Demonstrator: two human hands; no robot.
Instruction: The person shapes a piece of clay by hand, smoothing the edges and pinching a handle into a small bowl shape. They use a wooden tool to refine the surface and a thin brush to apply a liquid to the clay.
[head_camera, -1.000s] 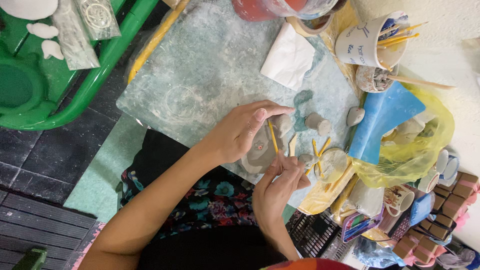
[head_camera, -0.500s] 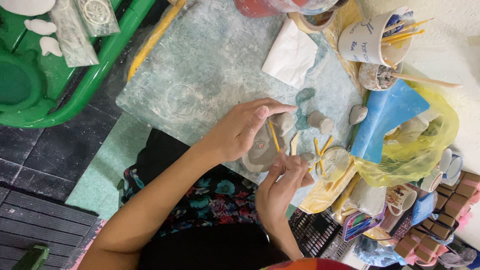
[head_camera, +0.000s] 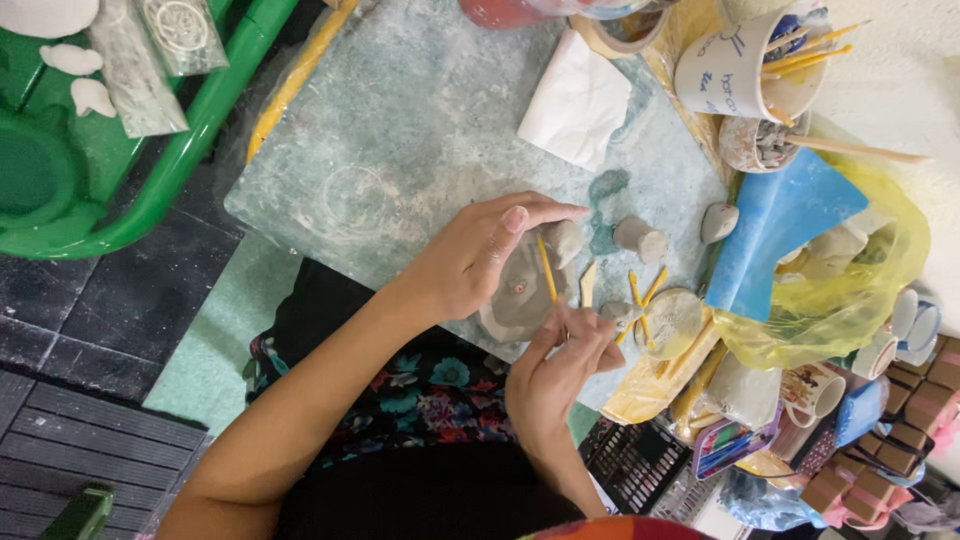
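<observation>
While the left hand (head_camera: 470, 262) curls around a flat grey clay piece (head_camera: 522, 296) near the front edge of the work board (head_camera: 400, 150), its fingers arch over the top and its palm braces the side, seemingly so the soft slab keeps from sliding or bending under the tool; the hand is closed loosely on the clay, cupping rather than squeezing. The right hand (head_camera: 560, 375) comes up from below with its fingertips pinched shut on a thin yellow wooden stick (head_camera: 547, 270), held like a pen, with the upper end slanting over the clay surface, a hold that suits fine marking; whether the tip touches the clay I cannot tell. The clay looks matt, smooth and damp-grey, with a small reddish dot near its middle; the board is a mottled pale green-grey sheet smeared with dried slip and a faint ring mark.

Just right of the hands lie more yellow sticks (head_camera: 640, 300) crossed beside a round pale clay disc (head_camera: 672, 320), within easy reach; beyond them stand small grey clay lumps (head_camera: 640, 238). A folded white tissue (head_camera: 575, 105) rests at the far side of the board; a white cup of tools (head_camera: 735, 75) stands at the far right corner, near a blue sheet (head_camera: 775, 225) and a crumpled yellow plastic bag (head_camera: 850, 290). A green plastic tray (head_camera: 130, 190) sits to the left, holding white clay shapes.
</observation>
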